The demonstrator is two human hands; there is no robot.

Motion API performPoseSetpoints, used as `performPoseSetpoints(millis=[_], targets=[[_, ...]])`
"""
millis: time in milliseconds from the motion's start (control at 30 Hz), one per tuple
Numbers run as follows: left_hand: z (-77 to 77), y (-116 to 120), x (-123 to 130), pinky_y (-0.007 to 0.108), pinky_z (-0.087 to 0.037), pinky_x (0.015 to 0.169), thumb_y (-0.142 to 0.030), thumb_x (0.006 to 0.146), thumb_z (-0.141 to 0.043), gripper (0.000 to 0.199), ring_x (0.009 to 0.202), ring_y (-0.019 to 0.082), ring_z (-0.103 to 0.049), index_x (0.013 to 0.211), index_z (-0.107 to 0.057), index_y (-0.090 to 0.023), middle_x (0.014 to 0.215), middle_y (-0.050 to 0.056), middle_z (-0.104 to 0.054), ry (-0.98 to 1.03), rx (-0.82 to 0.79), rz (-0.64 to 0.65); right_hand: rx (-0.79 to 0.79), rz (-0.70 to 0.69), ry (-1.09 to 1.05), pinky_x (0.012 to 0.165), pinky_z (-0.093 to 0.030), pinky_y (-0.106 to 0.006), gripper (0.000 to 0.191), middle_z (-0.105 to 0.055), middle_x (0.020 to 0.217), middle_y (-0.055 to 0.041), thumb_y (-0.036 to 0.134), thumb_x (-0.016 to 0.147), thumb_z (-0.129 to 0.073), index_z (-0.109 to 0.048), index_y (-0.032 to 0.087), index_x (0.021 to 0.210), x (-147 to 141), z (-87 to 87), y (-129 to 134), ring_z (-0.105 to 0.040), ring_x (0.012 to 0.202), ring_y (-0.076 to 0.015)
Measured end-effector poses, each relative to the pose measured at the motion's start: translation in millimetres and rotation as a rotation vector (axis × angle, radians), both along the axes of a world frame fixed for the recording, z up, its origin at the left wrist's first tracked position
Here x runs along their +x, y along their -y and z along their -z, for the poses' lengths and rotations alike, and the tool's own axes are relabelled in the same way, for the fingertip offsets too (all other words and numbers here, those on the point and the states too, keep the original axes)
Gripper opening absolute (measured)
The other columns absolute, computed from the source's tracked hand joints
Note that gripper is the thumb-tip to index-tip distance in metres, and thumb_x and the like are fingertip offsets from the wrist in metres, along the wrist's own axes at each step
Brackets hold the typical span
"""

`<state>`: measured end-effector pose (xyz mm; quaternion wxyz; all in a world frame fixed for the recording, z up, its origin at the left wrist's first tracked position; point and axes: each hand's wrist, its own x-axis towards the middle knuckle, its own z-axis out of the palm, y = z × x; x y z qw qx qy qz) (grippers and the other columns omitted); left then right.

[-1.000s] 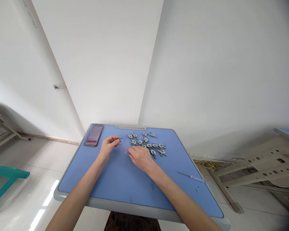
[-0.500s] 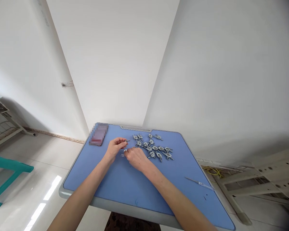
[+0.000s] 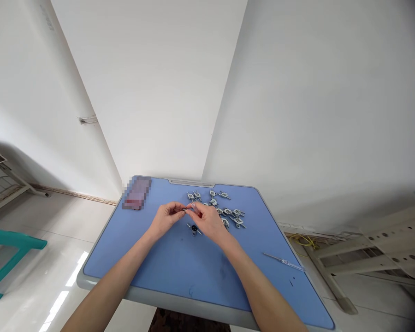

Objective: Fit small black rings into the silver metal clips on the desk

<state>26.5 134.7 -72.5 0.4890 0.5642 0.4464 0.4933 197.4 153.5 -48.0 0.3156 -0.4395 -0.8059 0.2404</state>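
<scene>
My left hand (image 3: 168, 217) pinches a small dark piece (image 3: 184, 209) between thumb and fingers. Close beside it, my right hand (image 3: 207, 221) is closed on a small clear tool with a red part (image 3: 195, 210), its tip near that piece. Just below the hands, a metal part with a round black centre (image 3: 194, 228) lies on the blue table (image 3: 180, 272). Several similar silver metal parts (image 3: 228, 212) are spread behind and to the right of my right hand, which partly hides some of them.
A pixelated, phone-like reddish object (image 3: 137, 193) lies at the table's back left. A clear-handled screwdriver (image 3: 284, 261) rests at the right. A green stool (image 3: 14, 242) stands left; a metal frame (image 3: 352, 258) is at the right.
My hands have come together. My right hand has lifted off the table and now grips the clear and red tool. A metal part with a black centre now shows below the hands.
</scene>
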Motion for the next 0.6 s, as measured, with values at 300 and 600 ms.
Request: performPoseSetpoints(millis=[300, 600], targets=[[-0.9, 2.5, 0.9, 0.026, -0.044, 0.07, -0.033, 0.073, -0.067, 0.027, 0.074, 0.014, -0.057, 0.091, -0.066, -0.014, 0.08, 0.003, -0.065, 0.029, -0.002, 0.024, -0.011, 0.09, -0.098, 0.048, -0.03, -0.022, 0.02, -0.037, 0.053, 0.0052, 0.035, 0.082, -0.052, -0.059, 0.019, 0.072, -2.9, 0.9, 0.0, -0.037, 0.049, -0.0108], [0.7, 0.4, 2.2, 0.024, -0.042, 0.063, -0.037, 0.071, -0.07, 0.028, 0.068, 0.013, -0.055, 0.084, -0.067, -0.013, 0.074, 0.003, -0.064, 0.071, -0.024, -0.032, 0.073, 0.109, -0.087, 0.05, -0.032, -0.022, 0.014, -0.036, 0.053, 0.0063, 0.032, 0.083, -0.051, -0.053, 0.02, 0.076, -7.5, 6.2, 5.3, -0.038, 0.048, -0.0108]])
